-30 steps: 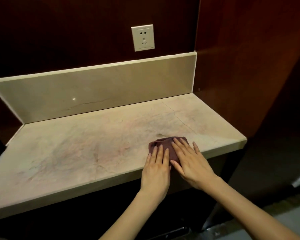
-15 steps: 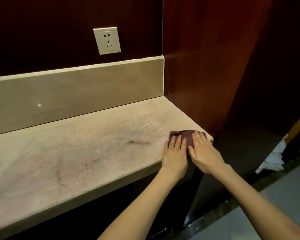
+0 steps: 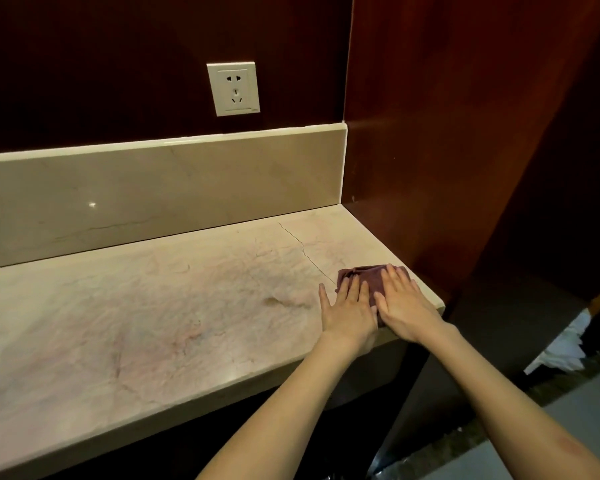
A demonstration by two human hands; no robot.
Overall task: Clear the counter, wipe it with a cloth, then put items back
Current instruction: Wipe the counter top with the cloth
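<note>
A: Right, where's the cloth (image 3: 371,279) relative to the hands?

B: Under both. It sits at the front right corner of the counter (image 3: 160,327), bunched into a dark maroon wad. Left hand (image 3: 349,308) lies flat on its left part, fingers straight and a bit spread, outer fingers on bare stone. Right hand (image 3: 404,304) lies flat on its right part, fingers straight and pointing toward the back edge. Neither hand grips; both press palm-down.

A: Long axis?

B: Roughly along the front edge, left to right, though it's crumpled so not a clean shape. Hands are side by side and touching over it, so neither is really nearer. Right hand is the one beside the counter's right edge.

A: So what does the next stroke turn on?

B: My read: the cloth is at the right end, with nearly all the unwiped-looking stone to its left. There's a brownish mark (image 3: 274,301) just left of the left hand, near the front edge. A leftward sweep along the front edge would cover it. Going further right runs off the edge.

A: Anything you can't see?

B: Most of the cloth is hidden under the palms; only the far part and a strip between the hands show. Counter's left end is cut off. No items in view to put back. White crumpled thing (image 3: 565,344) on the floor at right, can't tell what.
</note>
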